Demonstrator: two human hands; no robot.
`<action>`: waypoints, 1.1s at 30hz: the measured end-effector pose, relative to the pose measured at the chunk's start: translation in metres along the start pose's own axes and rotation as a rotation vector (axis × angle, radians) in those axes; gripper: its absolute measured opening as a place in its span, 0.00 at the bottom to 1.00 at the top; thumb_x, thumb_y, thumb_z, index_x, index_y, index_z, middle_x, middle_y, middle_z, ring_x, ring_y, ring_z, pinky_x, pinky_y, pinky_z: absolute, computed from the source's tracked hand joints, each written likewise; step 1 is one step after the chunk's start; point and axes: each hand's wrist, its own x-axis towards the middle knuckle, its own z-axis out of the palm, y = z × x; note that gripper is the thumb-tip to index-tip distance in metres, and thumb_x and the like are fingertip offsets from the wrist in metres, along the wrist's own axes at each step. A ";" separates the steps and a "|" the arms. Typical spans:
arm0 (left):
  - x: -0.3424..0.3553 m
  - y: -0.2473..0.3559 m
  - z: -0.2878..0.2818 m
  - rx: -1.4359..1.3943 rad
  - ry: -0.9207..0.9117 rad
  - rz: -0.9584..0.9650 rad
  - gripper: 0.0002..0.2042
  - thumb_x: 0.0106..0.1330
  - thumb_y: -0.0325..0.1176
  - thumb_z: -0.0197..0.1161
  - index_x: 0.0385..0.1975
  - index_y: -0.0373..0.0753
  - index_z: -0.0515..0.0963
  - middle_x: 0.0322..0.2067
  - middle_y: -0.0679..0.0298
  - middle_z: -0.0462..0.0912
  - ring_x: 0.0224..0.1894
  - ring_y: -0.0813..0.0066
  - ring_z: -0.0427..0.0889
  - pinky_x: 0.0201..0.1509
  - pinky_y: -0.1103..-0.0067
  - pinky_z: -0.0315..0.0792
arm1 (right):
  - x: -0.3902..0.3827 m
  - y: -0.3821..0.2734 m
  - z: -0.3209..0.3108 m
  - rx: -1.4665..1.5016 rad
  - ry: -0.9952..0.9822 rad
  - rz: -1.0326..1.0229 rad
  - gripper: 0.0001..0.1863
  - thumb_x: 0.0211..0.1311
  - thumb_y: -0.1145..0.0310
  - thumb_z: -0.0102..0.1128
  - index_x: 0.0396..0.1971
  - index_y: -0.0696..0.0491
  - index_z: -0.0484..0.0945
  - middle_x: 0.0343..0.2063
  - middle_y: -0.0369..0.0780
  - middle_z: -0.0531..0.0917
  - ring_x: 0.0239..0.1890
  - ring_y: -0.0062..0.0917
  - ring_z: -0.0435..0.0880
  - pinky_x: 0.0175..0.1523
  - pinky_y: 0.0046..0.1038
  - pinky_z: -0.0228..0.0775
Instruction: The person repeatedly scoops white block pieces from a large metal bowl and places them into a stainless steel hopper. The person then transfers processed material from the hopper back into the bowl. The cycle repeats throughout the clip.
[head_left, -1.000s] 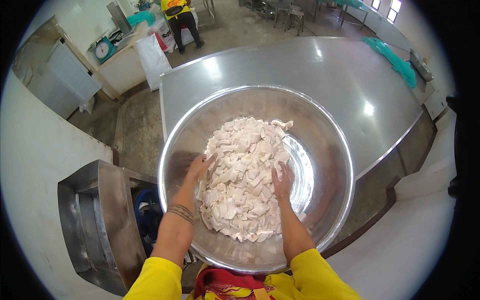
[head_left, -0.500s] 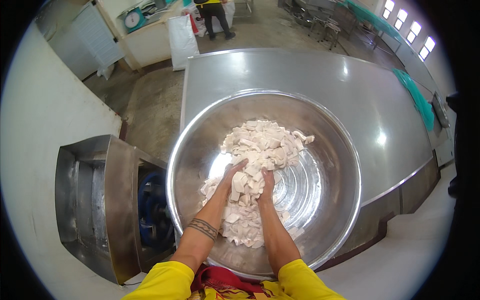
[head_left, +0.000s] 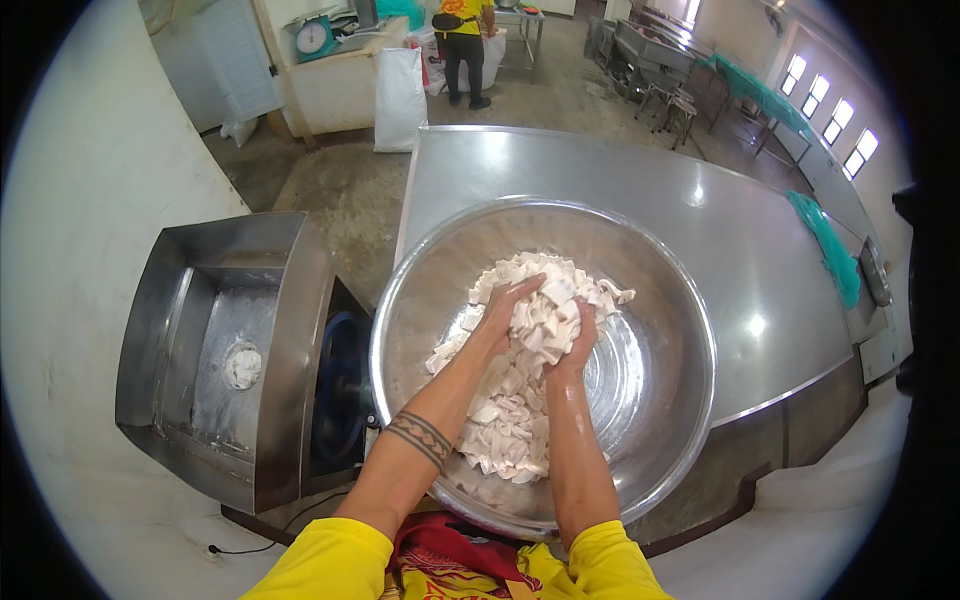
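Together, the bare left hand and right hand cup a clump of creamy-white, irregular, flat-sided chunks inside the wide, round, shiny metal basin; similar pieces lie heaped beneath.

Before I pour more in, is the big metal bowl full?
Partly full: white pieces lie in the bowl, its shiny bottom showing at right.

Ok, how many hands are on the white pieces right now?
2: the left hand cups the left side of a clump of white pieces, the right hand its right side, within the metal bowl. The pieces partly hide both; no other hand shows there.
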 end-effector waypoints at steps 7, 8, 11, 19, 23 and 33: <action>-0.022 0.072 0.055 -0.007 -0.244 0.044 0.16 0.69 0.40 0.63 0.48 0.34 0.78 0.42 0.59 0.86 0.40 0.71 0.88 0.46 0.76 0.84 | -0.021 -0.043 0.088 -0.069 -0.100 -0.107 0.23 0.69 0.58 0.51 0.56 0.59 0.74 0.50 0.43 0.83 0.51 0.34 0.84 0.57 0.36 0.76; -0.026 0.088 0.064 0.007 -0.258 0.066 0.15 0.69 0.40 0.63 0.47 0.35 0.78 0.41 0.59 0.86 0.39 0.72 0.88 0.45 0.76 0.84 | -0.025 -0.047 0.106 -0.039 -0.130 -0.107 0.23 0.70 0.59 0.50 0.57 0.58 0.74 0.51 0.44 0.82 0.52 0.34 0.83 0.59 0.37 0.75; -0.053 0.137 0.092 0.047 -0.359 0.165 0.15 0.69 0.39 0.63 0.47 0.34 0.79 0.40 0.59 0.87 0.38 0.73 0.88 0.45 0.76 0.84 | -0.043 -0.061 0.166 -0.009 -0.255 -0.156 0.23 0.72 0.58 0.48 0.58 0.59 0.73 0.53 0.45 0.81 0.54 0.35 0.82 0.60 0.38 0.74; -0.198 0.292 0.093 0.247 -0.334 0.397 0.19 0.68 0.50 0.59 0.47 0.41 0.80 0.42 0.60 0.87 0.42 0.68 0.87 0.50 0.71 0.81 | -0.127 -0.035 0.336 -0.006 -0.533 -0.209 0.15 0.68 0.64 0.52 0.45 0.59 0.80 0.40 0.42 0.85 0.43 0.29 0.86 0.50 0.32 0.79; -0.274 0.347 0.012 0.198 -0.329 0.393 0.17 0.72 0.46 0.54 0.48 0.41 0.78 0.43 0.61 0.85 0.44 0.69 0.86 0.53 0.72 0.80 | -0.180 0.038 0.382 0.016 -0.766 -0.106 0.13 0.70 0.67 0.57 0.48 0.57 0.77 0.43 0.41 0.83 0.44 0.27 0.85 0.51 0.31 0.79; -0.377 0.390 -0.225 1.530 0.491 -0.269 0.30 0.69 0.53 0.61 0.62 0.33 0.75 0.44 0.53 0.84 0.43 0.62 0.84 0.49 0.67 0.80 | -0.235 0.181 0.399 -2.104 -1.554 0.562 0.28 0.68 0.46 0.58 0.58 0.52 0.79 0.53 0.44 0.84 0.52 0.35 0.85 0.56 0.32 0.77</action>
